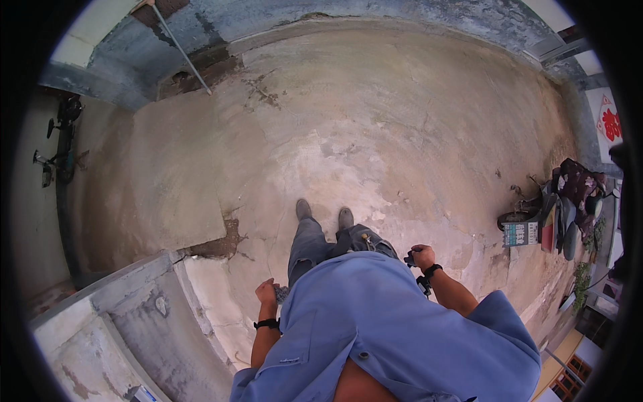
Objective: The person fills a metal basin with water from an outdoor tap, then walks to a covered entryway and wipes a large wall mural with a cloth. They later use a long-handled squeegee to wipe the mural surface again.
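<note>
Beside my left hip, my left hand (266,292) is curled round a grey, rough-textured wad (282,294), perhaps a scouring ball. Most of that wad is hidden by the fingers and the shirt. On the other side, my right hand (424,257) is closed on a small dark object (410,259) too covered to name. Black bands circle both wrists, and a small black device (424,285) hangs by the right one. Both hands are away from the wall and ground. A blue shirt (346,301) and grey trousers (307,244) cover my body.
A concrete trough (161,321) stands close on my left, near a broken patch of floor (221,243). An electric scooter (545,216) is parked at right. A pole (183,53) leans at upper left; a motorbike (65,140) stands far left. A painted wall (281,20) runs ahead.
</note>
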Available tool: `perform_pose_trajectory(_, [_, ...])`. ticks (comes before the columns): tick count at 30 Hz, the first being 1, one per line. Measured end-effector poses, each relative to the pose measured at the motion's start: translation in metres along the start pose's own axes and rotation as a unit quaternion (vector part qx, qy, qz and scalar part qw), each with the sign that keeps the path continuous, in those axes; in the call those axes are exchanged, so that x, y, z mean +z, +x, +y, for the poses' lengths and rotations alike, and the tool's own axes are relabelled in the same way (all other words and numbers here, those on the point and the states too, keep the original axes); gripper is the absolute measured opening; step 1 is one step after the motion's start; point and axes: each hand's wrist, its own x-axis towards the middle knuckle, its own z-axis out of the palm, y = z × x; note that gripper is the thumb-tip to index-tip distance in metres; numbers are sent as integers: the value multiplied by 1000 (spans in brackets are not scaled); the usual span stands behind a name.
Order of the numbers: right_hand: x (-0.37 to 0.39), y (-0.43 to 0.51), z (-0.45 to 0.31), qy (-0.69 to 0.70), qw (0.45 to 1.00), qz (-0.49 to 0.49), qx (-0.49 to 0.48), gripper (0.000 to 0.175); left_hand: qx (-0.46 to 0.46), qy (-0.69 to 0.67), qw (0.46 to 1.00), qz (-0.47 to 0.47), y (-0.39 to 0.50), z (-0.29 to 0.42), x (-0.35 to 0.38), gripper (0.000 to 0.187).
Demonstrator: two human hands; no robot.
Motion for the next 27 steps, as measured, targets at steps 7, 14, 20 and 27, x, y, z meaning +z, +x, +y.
perform_pose_trajectory(7, [34, -32, -102, 43, 994, 44, -93, 25, 53, 90, 993, -62, 71, 97, 0, 23])
perform_pose_trajectory(14, [59, -69, -112, 56, 990, 104, -77, 24, 111, 162, 974, -109, 123, 155, 9, 20])
perform_pose_trajectory(20, [74, -102, -33, 99, 984, 127, 82, 23, 131, 264, 944, -146, 133, 181, 33, 22])
perform_pose_trajectory(27, [93, -106, 32, 183, 961, 84, 187, 24, 161, 310, 928, -133, 118, 202, 82, 22])
